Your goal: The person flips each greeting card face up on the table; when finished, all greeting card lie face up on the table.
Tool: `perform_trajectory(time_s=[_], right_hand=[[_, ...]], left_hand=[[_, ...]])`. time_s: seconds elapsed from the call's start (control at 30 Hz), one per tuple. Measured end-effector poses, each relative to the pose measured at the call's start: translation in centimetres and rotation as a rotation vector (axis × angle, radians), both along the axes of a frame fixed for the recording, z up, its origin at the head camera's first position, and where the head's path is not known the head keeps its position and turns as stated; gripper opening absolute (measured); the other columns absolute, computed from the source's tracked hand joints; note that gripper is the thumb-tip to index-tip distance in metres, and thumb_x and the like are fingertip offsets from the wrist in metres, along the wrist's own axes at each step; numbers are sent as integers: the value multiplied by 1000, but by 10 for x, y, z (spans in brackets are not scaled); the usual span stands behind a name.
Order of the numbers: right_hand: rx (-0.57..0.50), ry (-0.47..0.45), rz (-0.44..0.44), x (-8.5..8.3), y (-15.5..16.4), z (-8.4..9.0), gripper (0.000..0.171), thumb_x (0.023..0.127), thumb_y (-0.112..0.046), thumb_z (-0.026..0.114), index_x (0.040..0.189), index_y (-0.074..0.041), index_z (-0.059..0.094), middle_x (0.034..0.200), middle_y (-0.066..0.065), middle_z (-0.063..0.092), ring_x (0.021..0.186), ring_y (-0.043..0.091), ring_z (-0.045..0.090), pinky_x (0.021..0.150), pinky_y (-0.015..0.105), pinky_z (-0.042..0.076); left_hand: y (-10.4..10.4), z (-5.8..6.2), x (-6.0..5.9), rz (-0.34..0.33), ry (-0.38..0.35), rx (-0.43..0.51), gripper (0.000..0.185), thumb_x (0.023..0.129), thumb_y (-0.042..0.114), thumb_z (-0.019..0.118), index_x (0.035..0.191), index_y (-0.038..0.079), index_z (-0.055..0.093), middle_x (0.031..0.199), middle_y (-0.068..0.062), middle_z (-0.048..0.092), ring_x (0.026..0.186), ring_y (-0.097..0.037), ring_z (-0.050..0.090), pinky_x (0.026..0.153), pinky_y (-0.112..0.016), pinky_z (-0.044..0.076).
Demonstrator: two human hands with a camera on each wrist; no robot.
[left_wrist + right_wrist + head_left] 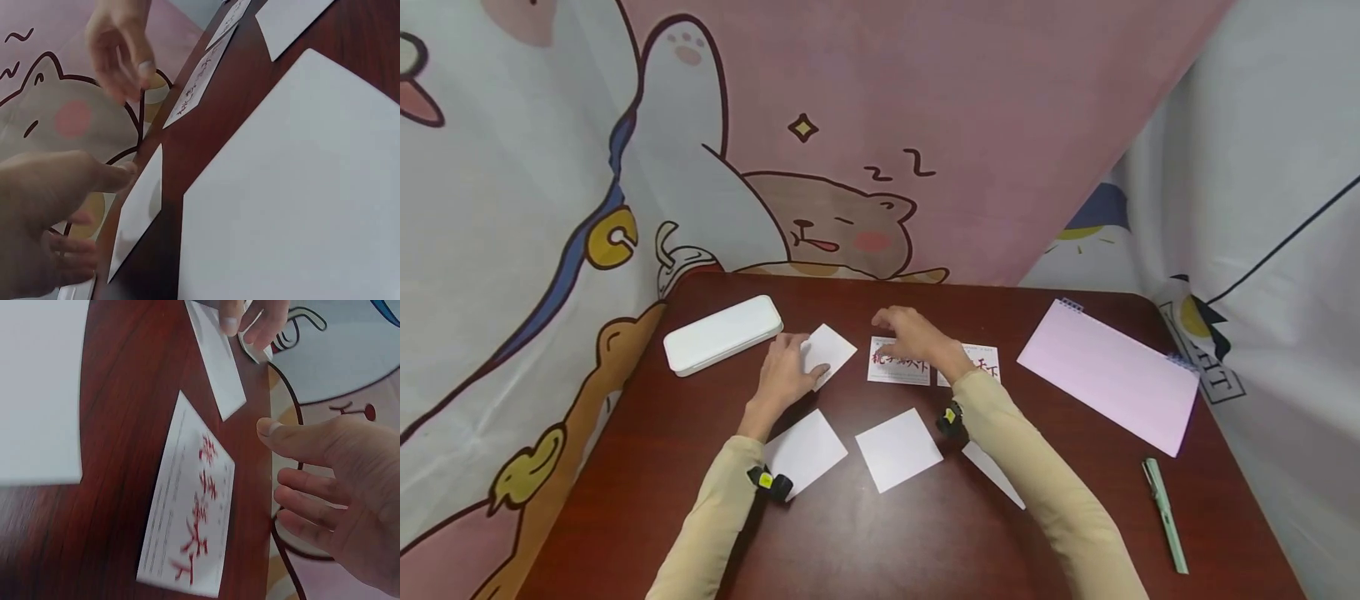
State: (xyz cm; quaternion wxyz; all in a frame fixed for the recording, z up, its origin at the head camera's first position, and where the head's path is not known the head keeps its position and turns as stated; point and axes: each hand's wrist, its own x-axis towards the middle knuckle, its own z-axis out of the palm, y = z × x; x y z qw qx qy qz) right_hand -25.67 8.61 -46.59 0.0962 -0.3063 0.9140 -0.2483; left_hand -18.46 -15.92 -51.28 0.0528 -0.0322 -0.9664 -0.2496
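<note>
My left hand (790,371) pinches a small blank white card (831,350) by its near edge, thumb on top; in the left wrist view the card (140,206) stands tilted up off the table. My right hand (910,333) hovers with relaxed, spread fingers (312,500) over a card printed with red characters (897,362), and holds nothing. A second red-printed card (983,360) lies just right of it, partly hidden by my wrist. All of it rests on a dark red-brown table (865,533).
Three blank white cards lie nearer me (805,450), (898,448), (992,473). A white oblong case (721,333) sits at the back left. A pink spiral notebook (1108,375) and a green pen (1165,515) lie on the right. Cartoon-printed cloth walls surround the table.
</note>
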Motion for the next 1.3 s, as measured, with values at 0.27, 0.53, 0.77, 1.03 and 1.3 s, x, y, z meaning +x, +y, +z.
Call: perform_trajectory(time_s=[0.27,0.53,0.77,1.03,1.3], right_hand=[[52,0,15,-6,-31,-4,61,70,-21,79,124,-9,52,121,11,53,109,23,51,93,36,44],[121,-28,31,-4,-55,-14,72,66,-22,82,128,-8,48,123,10,50,107,23,51,93,34,44],[170,3,20,-2,-65,-24,82,64,-20,84,133,-10,41,121,11,48,106,24,52,91,35,45],[101,100,4,-2,-69,-25,90,65,-13,82,139,-15,32,121,11,40,99,23,50,81,34,49],[-15,313,17,-5,-63,-18,29,81,-7,65,108,-13,60,105,3,50,85,14,53,72,25,48]], left_hand=[[6,-3,1,94,-115,-106,103,61,54,78,134,-4,34,123,-26,37,109,-39,39,90,-49,40],[12,3,-9,142,-164,-143,95,51,51,85,112,-10,45,102,-27,43,94,-39,45,78,-46,43],[11,3,-18,160,-227,-115,104,45,48,88,117,-10,42,108,-28,37,99,-38,37,84,-47,40],[9,2,-18,48,-58,-1,93,44,28,92,119,4,42,114,-20,31,108,-34,28,90,-46,33],[-4,-1,-20,-99,281,88,46,71,9,76,112,7,55,105,-13,48,99,-30,43,85,-42,38]])
